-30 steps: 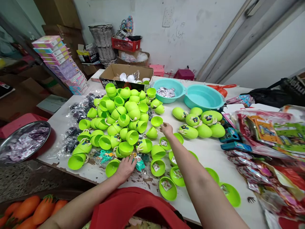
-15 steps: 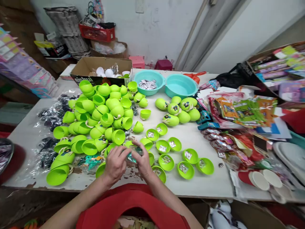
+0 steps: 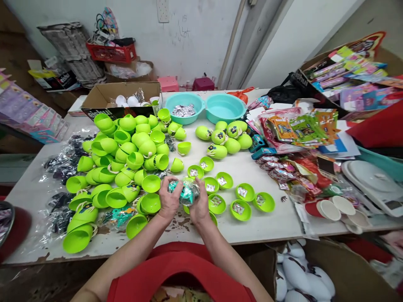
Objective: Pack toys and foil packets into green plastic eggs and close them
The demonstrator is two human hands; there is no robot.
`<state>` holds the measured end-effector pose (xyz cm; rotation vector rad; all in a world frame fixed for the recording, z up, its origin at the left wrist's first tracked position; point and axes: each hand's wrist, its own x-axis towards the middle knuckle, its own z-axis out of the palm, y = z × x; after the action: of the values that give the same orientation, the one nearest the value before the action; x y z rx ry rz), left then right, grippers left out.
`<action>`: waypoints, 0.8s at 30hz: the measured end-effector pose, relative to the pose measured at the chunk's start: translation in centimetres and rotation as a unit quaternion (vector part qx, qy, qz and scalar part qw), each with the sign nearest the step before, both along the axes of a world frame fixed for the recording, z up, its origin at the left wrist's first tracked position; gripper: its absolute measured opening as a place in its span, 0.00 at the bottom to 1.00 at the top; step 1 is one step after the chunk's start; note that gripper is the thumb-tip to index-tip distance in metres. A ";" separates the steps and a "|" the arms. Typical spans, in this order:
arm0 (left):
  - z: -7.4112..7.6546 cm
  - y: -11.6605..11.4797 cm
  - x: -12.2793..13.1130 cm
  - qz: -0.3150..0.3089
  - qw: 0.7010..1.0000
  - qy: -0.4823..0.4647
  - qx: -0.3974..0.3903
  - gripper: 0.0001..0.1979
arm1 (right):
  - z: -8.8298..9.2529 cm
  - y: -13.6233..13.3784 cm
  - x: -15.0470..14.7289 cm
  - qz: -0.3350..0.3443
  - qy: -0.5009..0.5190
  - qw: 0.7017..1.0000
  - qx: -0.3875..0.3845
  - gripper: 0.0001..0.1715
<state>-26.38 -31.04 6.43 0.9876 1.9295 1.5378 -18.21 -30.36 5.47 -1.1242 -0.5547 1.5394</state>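
Both hands are holding a clear plastic packet (image 3: 188, 194) of teal pieces above the near part of the white table (image 3: 267, 228), between the heaped green half shells (image 3: 135, 160) and the shells holding sachets (image 3: 229, 180). Its long axis is running roughly left to right across my front; which end is the opening, I cannot tell. My left hand (image 3: 169, 200) is pinching the left end between thumb and fingers; my right hand (image 3: 200, 205) is curling around the right end.

Versus one second ago: the right hand, then stretched out beside a far half shell, is now meeting the left at the packet. Versus half a second ago: more teal is showing.

Obscured: the packet is hiding some right fingertips; wrinkled plastic is blurring the pieces' outlines; my right wrist is covering part of one green shell (image 3: 213, 219); the frame edge is cutting off the metal bowl (image 3: 13, 217).
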 end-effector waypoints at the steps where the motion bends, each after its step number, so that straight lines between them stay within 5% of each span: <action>1: 0.3 -0.2 0.4 0.001 0.996 0.078 0.031 0.07 | 0.0 -0.5 0.2 0.002 0.002 1.000 0.008 0.33; 3: 0.9 -0.6 1.3 -0.023 0.979 0.184 0.083 0.04 | -0.1 -1.2 0.7 -0.005 -0.047 0.998 0.035 0.31; 6: 1.6 -0.8 2.7 -0.094 0.975 0.178 0.096 0.06 | -0.4 -1.3 1.8 -0.035 -0.118 0.991 0.045 0.22; 11: 1.8 1.7 4.1 -0.147 0.985 -0.086 -0.017 0.12 | -0.8 0.1 4.8 -0.075 -0.103 0.991 0.039 0.20; 15: 2.0 3.0 6.1 -0.252 0.928 -0.252 -0.110 0.14 | -0.7 0.3 7.3 -0.085 -0.068 0.994 0.027 0.22; 19: 2.1 1.8 9.2 -0.314 0.946 -0.069 0.027 0.05 | -0.4 -0.3 9.7 -0.069 0.079 0.992 -0.071 0.31; 22: 1.8 1.5 11.4 -0.402 0.909 0.021 0.108 0.03 | -0.8 -0.5 11.7 -0.111 0.135 0.976 -0.128 0.27; 24: 1.5 2.1 12.8 -0.433 0.897 0.019 0.092 0.10 | -1.3 -0.4 13.4 -0.156 0.120 0.971 -0.137 0.23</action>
<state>-13.58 -28.95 7.91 1.6645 1.0798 1.1515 -4.78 -30.74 4.22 -1.1475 0.0036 1.4725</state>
